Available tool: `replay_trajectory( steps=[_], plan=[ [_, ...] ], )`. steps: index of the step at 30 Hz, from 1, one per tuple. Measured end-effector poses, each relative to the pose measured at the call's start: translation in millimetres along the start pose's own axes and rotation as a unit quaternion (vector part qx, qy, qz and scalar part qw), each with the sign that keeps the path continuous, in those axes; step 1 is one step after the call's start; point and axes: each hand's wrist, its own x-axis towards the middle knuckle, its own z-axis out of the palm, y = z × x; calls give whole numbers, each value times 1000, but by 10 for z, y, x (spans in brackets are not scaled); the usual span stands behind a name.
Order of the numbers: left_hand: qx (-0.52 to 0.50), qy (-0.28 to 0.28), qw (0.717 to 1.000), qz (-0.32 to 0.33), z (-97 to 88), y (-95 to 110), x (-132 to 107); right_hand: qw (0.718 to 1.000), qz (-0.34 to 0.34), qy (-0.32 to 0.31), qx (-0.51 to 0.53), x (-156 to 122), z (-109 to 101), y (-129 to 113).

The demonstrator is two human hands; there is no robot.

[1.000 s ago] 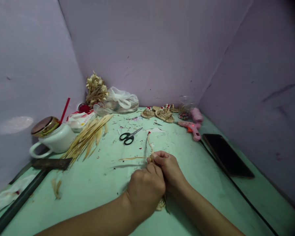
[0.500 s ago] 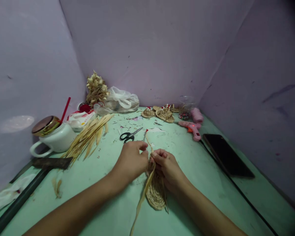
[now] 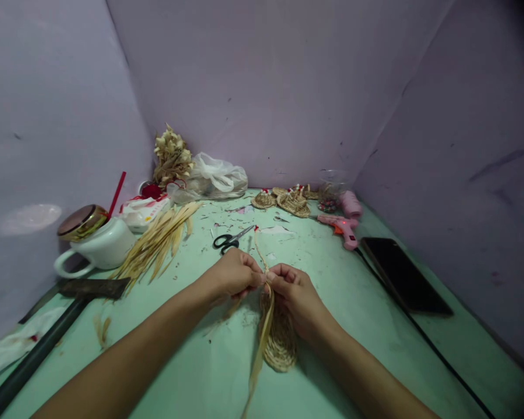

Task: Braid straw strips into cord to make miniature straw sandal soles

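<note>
A small woven straw piece (image 3: 279, 340), oval and tan, lies on the green table (image 3: 353, 326) under my hands. My left hand (image 3: 231, 276) and my right hand (image 3: 294, 294) meet at its far end, both pinching straw strands there. A thin braided strand with a red tip (image 3: 258, 244) runs away from the pinch toward the scissors. A long loose straw strip (image 3: 257, 366) trails from the pinch toward me.
Black scissors (image 3: 229, 240) lie just beyond my hands. A bundle of straw strips (image 3: 157, 244), a white lidded mug (image 3: 94, 241) and a hammer (image 3: 48, 334) are at the left. Finished woven pieces (image 3: 288, 201), a pink glue gun (image 3: 339, 228) and a dark phone (image 3: 404, 273) lie at the right.
My left hand moved off the woven piece, uncovering it, then closed in on the pinch point beside my right hand. The loose strip now hangs toward me.
</note>
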Motion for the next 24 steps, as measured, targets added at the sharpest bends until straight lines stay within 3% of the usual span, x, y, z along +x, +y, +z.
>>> replay_trajectory(
  steps=[5,12,17,20,24],
  plan=[
    [7,-15,1000,-15,12,-36,31,997,-46,29,-60,36,-34,31],
    [72,40,994,72,142,-86,20,989,-90,53,-100,82,-67,89],
    [0,68,998,-9,256,-57,-14,978,-127,62,-152,54,-53,108],
    [20,65,997,-36,268,-57,-7,962,-151,79,-214,23,-38,96],
    [124,117,984,50,232,-84,14,946,-172,93,-259,14,-32,74]
  ],
)
